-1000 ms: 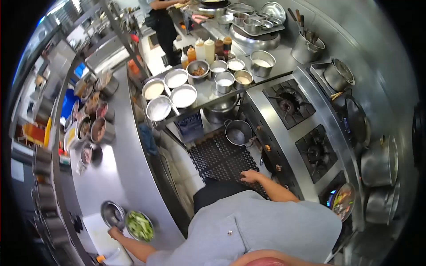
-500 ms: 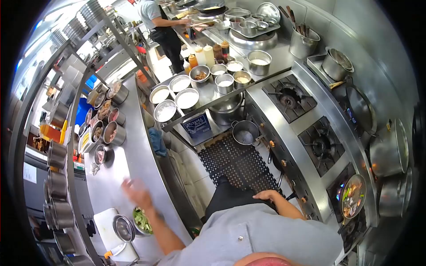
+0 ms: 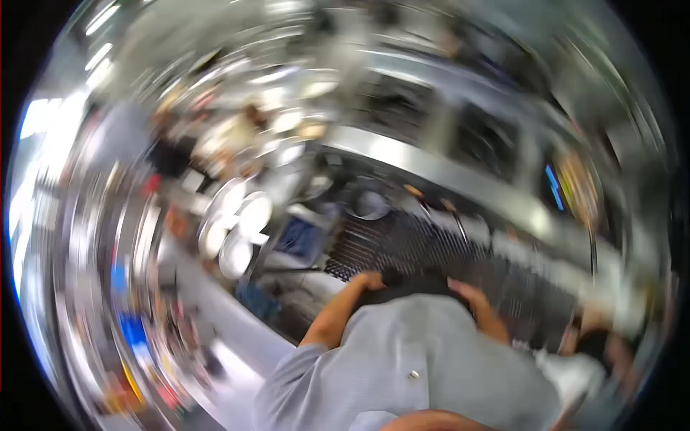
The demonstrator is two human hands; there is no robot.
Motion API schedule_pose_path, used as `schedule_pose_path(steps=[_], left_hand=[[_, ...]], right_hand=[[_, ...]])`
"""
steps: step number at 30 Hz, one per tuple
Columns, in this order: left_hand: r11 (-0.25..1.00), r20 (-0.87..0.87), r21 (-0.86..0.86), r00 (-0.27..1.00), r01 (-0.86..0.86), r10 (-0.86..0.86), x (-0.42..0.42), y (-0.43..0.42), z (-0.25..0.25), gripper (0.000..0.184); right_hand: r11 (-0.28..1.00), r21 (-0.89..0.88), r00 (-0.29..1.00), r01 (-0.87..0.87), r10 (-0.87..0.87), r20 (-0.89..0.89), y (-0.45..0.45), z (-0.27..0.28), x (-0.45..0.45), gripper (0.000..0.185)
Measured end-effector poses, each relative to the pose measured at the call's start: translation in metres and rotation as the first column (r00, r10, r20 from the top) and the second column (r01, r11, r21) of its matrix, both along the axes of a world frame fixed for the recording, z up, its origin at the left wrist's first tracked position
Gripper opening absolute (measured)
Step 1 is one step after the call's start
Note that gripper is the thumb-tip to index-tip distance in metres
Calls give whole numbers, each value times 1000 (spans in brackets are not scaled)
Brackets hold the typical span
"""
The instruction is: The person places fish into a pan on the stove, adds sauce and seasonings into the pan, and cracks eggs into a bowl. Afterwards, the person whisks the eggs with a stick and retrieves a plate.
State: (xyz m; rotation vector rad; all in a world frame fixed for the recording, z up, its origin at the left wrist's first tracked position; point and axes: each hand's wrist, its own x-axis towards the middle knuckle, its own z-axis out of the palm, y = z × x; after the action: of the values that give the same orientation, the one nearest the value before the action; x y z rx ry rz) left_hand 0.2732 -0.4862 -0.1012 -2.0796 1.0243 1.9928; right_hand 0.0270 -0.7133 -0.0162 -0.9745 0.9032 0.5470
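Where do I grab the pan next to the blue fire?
Probably by its long, thin handle, coming from the front: it sticks out that way from the round pan, clear of the blue flame at the side. Blur hides finer detail.

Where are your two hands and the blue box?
Left hand [image 3: 371, 281], head view: middle of the hand.
Right hand [image 3: 468, 291], head view: middle of the hand.
Blue box [image 3: 297, 238], head view: blurred blue side.

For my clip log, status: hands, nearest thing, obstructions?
Left hand, right hand at waist level; grips unclear. Black garment between them. Pan well apart. Blur hides any obstruction.
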Motion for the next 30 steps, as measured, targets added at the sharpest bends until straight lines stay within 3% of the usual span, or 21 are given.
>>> schedule_pose_path(steps=[1,2,3,5,7,12,14,16,17,18,19,20,21,22,23,24,25,26,27,29,30], left_hand=[[982,182,-151,980,110,-82,0,-5,-9,49],[931,313,-170,914,323,-260,3,-19,-17,46],[880,388,-269,881,391,-272,-4,-38,-17,46],[838,475,-373,858,398,-196,-21,-78,-24,52],[770,459,-400,836,497,-301,-53,-118,-6,49],[624,388,-554,834,551,-392,-112,-160,-3,46],[658,248,-426,780,621,-575,-122,-170,-23,45],[678,127,-267,723,685,-680,-113,-162,-76,55],[700,33,-210,720,683,-693,-102,-155,-105,57],[733,136,-176,754,657,-643,-95,-151,-96,60],[769,238,-139,775,624,-586,-87,-148,-84,63],[847,250,-27,824,531,-508,-78,-148,-80,63],[903,271,86,862,421,-428,-71,-149,-75,63],[906,271,101,865,411,-422,-69,-144,-63,63],[967,294,104,922,232,-253,-66,-140,-48,61],[995,318,91,945,45,-72,-66,-142,-39,59],[996,321,88,945,31,-58,-67,-142,-36,59],[983,281,118,954,-139,101,-69,-138,-33,54],[941,245,152,934,-301,259,-70,-131,-33,50],[933,210,-8,912,-360,353,-76,-110,-43,44],[744,-10,-634,963,-213,268,-74,-77,-81,38]], right_hand=[[974,150,985,172,-174,-1,2,-38,-30,64],[953,89,950,290,-275,-150,11,-93,-59,68],[892,24,891,452,-449,-72,32,-95,-85,73],[776,-13,742,631,-608,-282,66,-119,-119,77],[641,31,606,767,-707,-363,90,-141,-131,74],[643,8,602,766,-713,-360,134,-153,-165,67],[736,-78,681,672,-657,-324,131,-163,-186,64],[844,-376,829,383,-494,-264,108,-176,-216,62],[685,-707,813,178,-507,-287,87,-180,-227,47],[408,-911,797,-66,-528,-294,52,-184,-238,32],[112,-989,692,96,-722,-15,-3,-152,-247,21],[-158,-972,629,176,-742,234,-59,-97,-251,14],[-284,-953,702,104,-658,273,-115,-64,-267,15],[-424,-900,690,96,-623,368,-162,-29,-271,22],[-547,-837,733,13,-564,380,-205,-8,-276,26],[-543,-840,778,11,-523,348,-237,20,-272,29],[-502,-862,822,-72,-519,234,-265,28,-271,31],[-467,-870,856,-158,-504,115,-289,33,-268,32],[-476,-867,865,-148,-488,119,-310,34,-261,32],[73,-980,896,-187,-397,-200,-333,29,-257,35],[70,-937,860,-343,-377,-344,-345,14,-253,34]])
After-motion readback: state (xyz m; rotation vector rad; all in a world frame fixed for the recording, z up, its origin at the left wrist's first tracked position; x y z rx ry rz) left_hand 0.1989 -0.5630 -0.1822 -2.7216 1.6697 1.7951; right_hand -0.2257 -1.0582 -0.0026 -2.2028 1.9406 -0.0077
